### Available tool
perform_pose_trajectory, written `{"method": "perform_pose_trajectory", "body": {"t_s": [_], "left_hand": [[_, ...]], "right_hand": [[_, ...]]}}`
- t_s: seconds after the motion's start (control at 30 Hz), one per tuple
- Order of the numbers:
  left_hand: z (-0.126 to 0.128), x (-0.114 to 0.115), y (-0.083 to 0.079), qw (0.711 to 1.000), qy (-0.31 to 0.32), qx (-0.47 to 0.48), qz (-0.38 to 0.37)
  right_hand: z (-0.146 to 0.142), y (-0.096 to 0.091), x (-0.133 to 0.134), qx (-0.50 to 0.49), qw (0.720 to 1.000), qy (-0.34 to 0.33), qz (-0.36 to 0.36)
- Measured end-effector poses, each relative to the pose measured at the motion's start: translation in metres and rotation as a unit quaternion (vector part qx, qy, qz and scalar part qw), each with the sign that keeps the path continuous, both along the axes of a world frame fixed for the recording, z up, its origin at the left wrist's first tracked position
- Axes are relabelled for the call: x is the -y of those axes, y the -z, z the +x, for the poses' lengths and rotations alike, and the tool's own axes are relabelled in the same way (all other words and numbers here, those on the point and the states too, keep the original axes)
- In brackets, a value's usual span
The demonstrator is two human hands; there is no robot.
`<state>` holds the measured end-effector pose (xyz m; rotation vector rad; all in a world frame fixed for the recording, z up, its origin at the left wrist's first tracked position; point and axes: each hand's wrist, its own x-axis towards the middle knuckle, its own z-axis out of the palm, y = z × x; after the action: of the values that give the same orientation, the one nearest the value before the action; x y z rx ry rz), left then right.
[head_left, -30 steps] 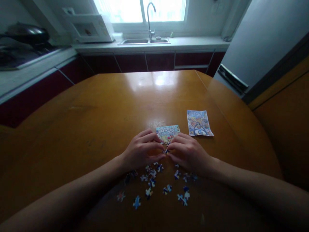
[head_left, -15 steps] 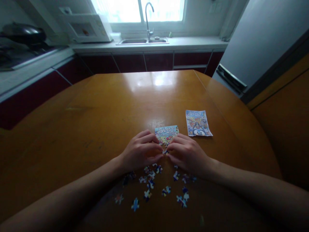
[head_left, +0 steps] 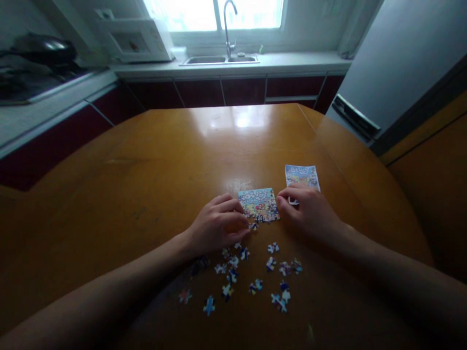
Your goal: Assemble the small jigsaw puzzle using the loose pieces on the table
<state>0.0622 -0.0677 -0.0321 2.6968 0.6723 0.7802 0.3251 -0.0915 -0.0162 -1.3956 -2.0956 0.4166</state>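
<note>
A small, partly assembled jigsaw [head_left: 259, 204] lies on the wooden table [head_left: 156, 160]. My left hand [head_left: 215, 227] rests beside its left lower corner, fingers curled, fingertips at a loose piece [head_left: 253, 226] by the puzzle's bottom edge. My right hand [head_left: 310, 214] sits to the puzzle's right, fingers bent down over the lower part of a printed picture sheet [head_left: 302, 175]. Several loose puzzle pieces [head_left: 251, 272] are scattered on the table just in front of my hands.
Behind the table runs a kitchen counter with a sink and tap [head_left: 228, 46] under a bright window. A microwave [head_left: 133, 41] stands at the left, a pan [head_left: 47, 48] on the stove further left. A grey fridge [head_left: 394, 63] stands at the right.
My right hand has left the loose piece at the puzzle's bottom edge and moved right and away, onto the picture sheet. More of the assembled puzzle now shows. My left hand stayed in place.
</note>
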Motion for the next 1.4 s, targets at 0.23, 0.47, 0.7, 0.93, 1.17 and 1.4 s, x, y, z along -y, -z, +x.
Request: {"method": "perform_pose_trajectory", "body": {"t_s": [0.23, 0.47, 0.7, 0.93, 1.17, 1.4], "left_hand": [[-0.002, -0.001, 0.003, 1.000, -0.007, -0.006, -0.013], [-0.002, -0.001, 0.003, 1.000, -0.016, -0.011, -0.024], [-0.001, -0.001, 0.002, 0.999, -0.015, 0.001, -0.030], [0.000, 0.001, 0.000, 0.999, -0.016, -0.004, -0.027], [0.000, 0.000, 0.000, 1.000, -0.008, 0.007, -0.019], [0.000, 0.001, 0.000, 1.000, -0.005, 0.013, -0.026]], "right_hand": [[-0.005, 0.004, 0.004, 0.015, 1.000, -0.018, -0.014], [-0.005, 0.005, 0.004, 0.027, 0.999, -0.019, -0.027], [-0.007, 0.004, 0.006, 0.027, 0.999, -0.021, -0.033], [-0.008, 0.001, 0.007, 0.034, 0.998, -0.024, -0.050], [-0.014, 0.003, 0.012, 0.022, 0.995, -0.076, -0.052], [-0.025, 0.009, 0.023, 0.029, 0.990, -0.127, -0.051]]}}
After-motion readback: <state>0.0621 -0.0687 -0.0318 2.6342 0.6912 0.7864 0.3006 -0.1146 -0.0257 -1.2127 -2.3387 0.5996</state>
